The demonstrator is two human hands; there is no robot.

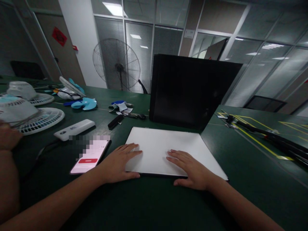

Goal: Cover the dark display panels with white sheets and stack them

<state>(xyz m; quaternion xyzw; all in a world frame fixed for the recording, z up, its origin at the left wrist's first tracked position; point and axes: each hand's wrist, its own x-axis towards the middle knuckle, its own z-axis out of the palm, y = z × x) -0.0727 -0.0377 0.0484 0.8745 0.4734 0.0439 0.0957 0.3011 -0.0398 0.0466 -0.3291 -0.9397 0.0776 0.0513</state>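
A flat white panel (158,141) with a dark edge lies on the green table (134,205) in front of me. My left hand (122,162) rests over its left front corner, fingers stretched out and thumb on the near side. Across from it, my right hand (190,168) lies over the front right part of the panel with its fingers apart. Neither hand grips anything. Behind the panel stands a large black box-like object (187,89). Left of my left hand lies a phone (91,155) with a lit pink screen, partly blurred out.
A white power bank (74,129) with a cable lies left of the phone. Fan parts, including a white grille (43,120) and blue blades (84,103), crowd the left side. Another person's arm (8,179) reaches in there. Black poles (264,134) lie at the right.
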